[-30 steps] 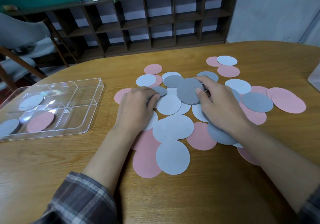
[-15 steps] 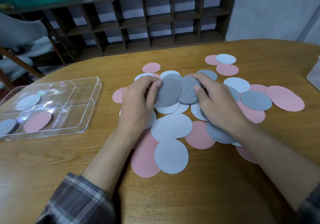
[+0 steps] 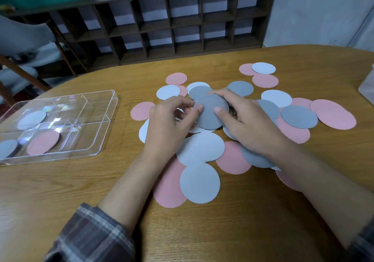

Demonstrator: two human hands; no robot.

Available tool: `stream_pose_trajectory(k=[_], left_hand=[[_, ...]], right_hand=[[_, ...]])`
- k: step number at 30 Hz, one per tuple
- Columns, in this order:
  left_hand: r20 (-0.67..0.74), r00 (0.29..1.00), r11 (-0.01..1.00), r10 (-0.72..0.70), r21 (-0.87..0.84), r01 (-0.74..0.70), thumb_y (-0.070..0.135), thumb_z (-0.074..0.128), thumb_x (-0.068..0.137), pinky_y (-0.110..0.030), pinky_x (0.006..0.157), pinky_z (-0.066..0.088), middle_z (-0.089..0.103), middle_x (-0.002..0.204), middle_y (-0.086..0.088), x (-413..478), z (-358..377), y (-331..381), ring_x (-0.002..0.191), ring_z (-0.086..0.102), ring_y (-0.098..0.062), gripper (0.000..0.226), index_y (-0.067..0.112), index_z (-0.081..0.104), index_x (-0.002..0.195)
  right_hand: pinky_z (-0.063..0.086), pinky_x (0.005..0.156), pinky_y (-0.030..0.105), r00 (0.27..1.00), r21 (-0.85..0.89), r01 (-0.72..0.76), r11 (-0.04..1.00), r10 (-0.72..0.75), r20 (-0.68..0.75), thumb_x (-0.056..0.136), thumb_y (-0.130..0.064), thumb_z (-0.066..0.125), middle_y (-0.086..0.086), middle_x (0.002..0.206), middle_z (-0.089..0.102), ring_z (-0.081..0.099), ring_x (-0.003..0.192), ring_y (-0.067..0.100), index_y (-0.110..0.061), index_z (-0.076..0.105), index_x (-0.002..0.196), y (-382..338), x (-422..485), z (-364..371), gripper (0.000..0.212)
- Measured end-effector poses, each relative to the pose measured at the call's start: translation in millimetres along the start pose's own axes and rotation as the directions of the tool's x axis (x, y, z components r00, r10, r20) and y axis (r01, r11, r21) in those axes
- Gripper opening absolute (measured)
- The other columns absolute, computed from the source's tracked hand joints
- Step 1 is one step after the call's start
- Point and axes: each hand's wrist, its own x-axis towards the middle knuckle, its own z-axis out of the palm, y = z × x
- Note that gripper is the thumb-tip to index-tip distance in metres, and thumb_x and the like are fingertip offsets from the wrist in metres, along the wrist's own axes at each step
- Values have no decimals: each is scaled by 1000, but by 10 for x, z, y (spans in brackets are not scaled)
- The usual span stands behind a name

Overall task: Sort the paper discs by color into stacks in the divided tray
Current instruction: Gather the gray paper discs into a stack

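Both hands have drawn together since half a second ago: the grey disc the left hand [image 3: 170,120] carried now lies squared over the one in the right hand [image 3: 249,126]. These dark grey discs [image 3: 210,118] are pinched from either side, a thumb from each hand lying on the top face and the right forefinger hooked over the far edge. They are raised slightly above the loose discs [image 3: 202,146], pink, pale blue and dark grey, which lie overlapping across the table [image 3: 60,191]. Both wrists rest low over that pile, and a plaid sleeve [image 3: 91,235] is pushed up the left forearm. Well to the left sits the clear divided tray [image 3: 113,108]. It holds a pale blue disc [image 3: 32,120] in a far compartment, and a pink disc [image 3: 43,142] and a dark grey disc [image 3: 7,148] in separate near ones.
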Motion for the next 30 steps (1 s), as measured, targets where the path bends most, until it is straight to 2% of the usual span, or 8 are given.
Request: stream_pose_trajectory(k=[6, 10, 13, 15, 17, 20, 26, 30], left_hand=[[46, 993, 979, 105, 168, -111, 34, 66, 101, -14, 66, 40, 68, 83, 9, 71, 16, -67, 77, 61, -8, 21, 19, 80, 98], [94, 990, 929, 101, 347, -128, 34, 61, 103, -25, 80, 47, 71, 112, 6, 233, 37, -176, 105, 64, -12, 25, 20, 76, 117], [216, 974, 887, 67, 434, -157, 31, 61, 102, -34, 106, 47, 64, 141, 3, 371, 112, -238, 133, 56, -18, 36, 19, 68, 135], [281, 960, 883, 17, 445, -146, 31, 61, 103, -34, 112, 41, 55, 154, 3, 439, 168, -209, 142, 49, -19, 43, 19, 61, 144], [312, 950, 887, -27, 445, -121, 33, 59, 104, -36, 106, 44, 53, 155, 3, 477, 204, -176, 136, 53, -23, 45, 21, 58, 147], [285, 956, 885, -65, 460, -77, 40, 59, 102, -40, 91, 53, 69, 129, 2, 470, 215, -167, 113, 63, -26, 43, 24, 60, 143], [176, 983, 879, -46, 474, -44, 48, 71, 93, -38, 85, 54, 67, 119, 3, 398, 159, -174, 108, 63, -19, 50, 20, 68, 134], [176, 984, 850, 40, 512, -126, 47, 65, 97, -44, 73, 54, 71, 103, 2, 358, 107, -197, 92, 64, -23, 33, 21, 77, 113]], right_hand=[[43, 70, 20, 998, -86, -2, 996, -3, -65, 109, -23, 44, -3, 111, 61, 55, 97, 13, -29, 53, 135, 60, 29, -105, 29], [49, 83, 38, 980, -85, -74, 994, 57, -193, 109, -22, 42, 1, 119, 62, 55, 106, 19, -27, 52, 135, 155, 76, -194, 29], [50, 89, 44, 965, -79, -124, 989, 101, -243, 109, -21, 42, 3, 120, 62, 57, 109, 21, -24, 51, 138, 203, 93, -218, 30], [51, 89, 44, 957, -83, -137, 987, 111, -267, 109, -20, 42, 1, 118, 63, 58, 108, 21, -24, 51, 137, 228, 98, -215, 30], [51, 87, 42, 953, -87, -144, 986, 114, -280, 109, -20, 42, 0, 116, 63, 58, 106, 20, -24, 51, 136, 248, 102, -208, 30], [51, 82, 38, 953, -96, -150, 984, 118, -280, 109, -20, 42, 2, 116, 64, 59, 106, 20, -23, 51, 137, 272, 112, -191, 30], [48, 75, 31, 957, -105, -160, 981, 128, -259, 108, -22, 43, 3, 118, 63, 59, 107, 19, -24, 51, 138, 270, 113, -148, 30], [44, 72, 26, 959, -91, -155, 984, 128, -252, 108, -22, 44, 2, 120, 62, 58, 109, 18, -24, 51, 138, 270, 111, -144, 31]])
